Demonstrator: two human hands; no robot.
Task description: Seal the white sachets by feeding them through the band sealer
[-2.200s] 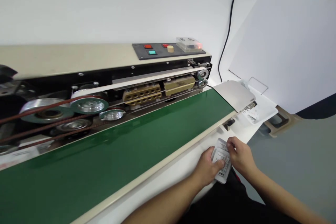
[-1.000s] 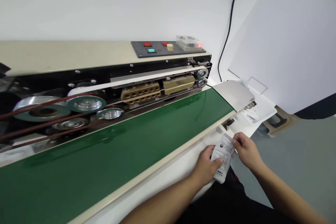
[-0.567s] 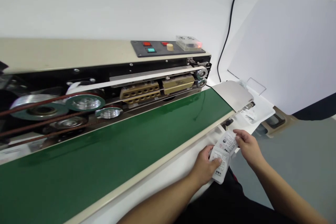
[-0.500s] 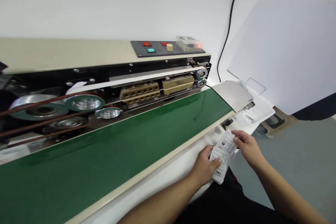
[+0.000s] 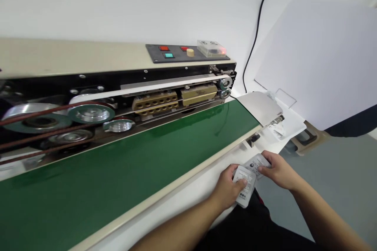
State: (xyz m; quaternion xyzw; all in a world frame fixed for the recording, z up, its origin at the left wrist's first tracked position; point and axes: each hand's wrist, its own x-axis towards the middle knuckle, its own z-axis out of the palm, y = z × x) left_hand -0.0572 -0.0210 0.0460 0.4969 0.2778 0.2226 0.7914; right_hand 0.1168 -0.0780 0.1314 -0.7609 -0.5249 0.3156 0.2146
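Observation:
My left hand grips a small stack of white printed packets near the front right edge of the sealing machine, thumb on top. My right hand pinches a single white printed packet by its right end, fanned off the top of the stack and lying almost level. Both hands sit just in front of the green conveyor belt, below its right end.
The band sealer's pulleys and brass blocks run along the back of the belt. A control panel with red and green buttons sits on top. More packets lie on a white tray past the belt's right end; a black cable hangs down the wall.
My right hand has slid one packet off the top of the stack, first upward to the right, then tilted it down flatter. My left hand has kept its hold on the stack.

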